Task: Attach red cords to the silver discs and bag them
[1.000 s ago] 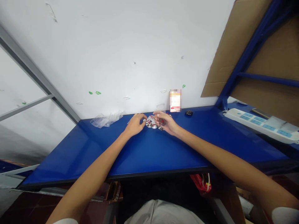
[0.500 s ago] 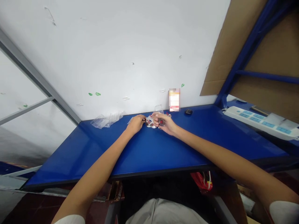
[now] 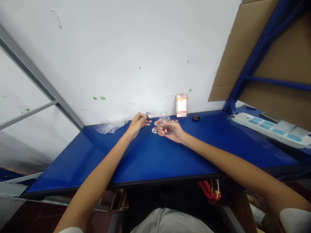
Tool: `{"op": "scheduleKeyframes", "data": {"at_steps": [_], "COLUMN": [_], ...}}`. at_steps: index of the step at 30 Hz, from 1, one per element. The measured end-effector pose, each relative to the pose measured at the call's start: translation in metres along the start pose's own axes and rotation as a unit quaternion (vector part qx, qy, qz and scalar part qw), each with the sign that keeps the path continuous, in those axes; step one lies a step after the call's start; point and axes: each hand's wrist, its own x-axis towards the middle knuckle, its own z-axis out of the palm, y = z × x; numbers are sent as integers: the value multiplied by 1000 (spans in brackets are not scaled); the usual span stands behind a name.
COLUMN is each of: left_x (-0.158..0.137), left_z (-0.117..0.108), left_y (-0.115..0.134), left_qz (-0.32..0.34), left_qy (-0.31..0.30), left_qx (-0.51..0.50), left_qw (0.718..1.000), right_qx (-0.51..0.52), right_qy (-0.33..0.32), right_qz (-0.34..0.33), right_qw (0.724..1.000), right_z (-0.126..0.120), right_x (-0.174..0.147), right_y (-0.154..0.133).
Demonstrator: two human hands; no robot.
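My left hand (image 3: 136, 124) is raised just over the table, pinching a small round shiny piece (image 3: 148, 116) with a silvery face and a reddish spot between thumb and fingers. My right hand (image 3: 175, 132) curls round another round, glossy piece (image 3: 167, 129) with a red centre; whether more lie stacked in the palm is hidden. Between the hands, a white disc with red bits (image 3: 155, 130) lies on the blue table (image 3: 150, 155). Behind the right hand, more red and white pieces (image 3: 175, 120) are partly covered. Their exact kind is too small to make out.
Clear plastic bags (image 3: 110, 125) lie at the back left, and another clear bag (image 3: 164, 115) is behind my right hand. A blurred upright card or screen (image 3: 181, 105) leans on the wall. A black mouse-like object (image 3: 196, 117) and a white power strip (image 3: 272, 129) are at the right.
My left hand has lifted from the cluster of pieces and moved up and left with one round piece. Fewer pieces show between the hands. My right hand stays nearly in place.
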Motion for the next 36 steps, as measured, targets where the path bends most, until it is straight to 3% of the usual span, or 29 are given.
{"op": "scheduleKeyframes", "data": {"at_steps": [4,9,12,18,25,27,36], "left_x": [-10,-20,-24,-30,-33,-34,-41], "left_z": [2,9,11,8,18,23,28], "left_y": [28,51,58,62,61,62,67], "left_qz": [90,163,154,107,135,158,217], "left_qy": [11,-30,-71,-155,-228,-221,-77], "left_qx": [-7,108,180,219,289,300,267], "left_qw": [996,980,969,957,920,914,936], "right_qx": [-9,-46,-67,-79,-100,-110,-131], "right_qy": [-11,-45,-68,-94,-118,-122,-92], "right_qz": [26,73,99,118,114,104,74], "right_qw": [1000,995,991,985,981,981,984], "right_z": [-1,-1,0,1,0,0,3], "right_x": [0,-1,-1,-1,-2,-2,1], "right_y": [1,0,-2,-3,-1,-1,-3]}}
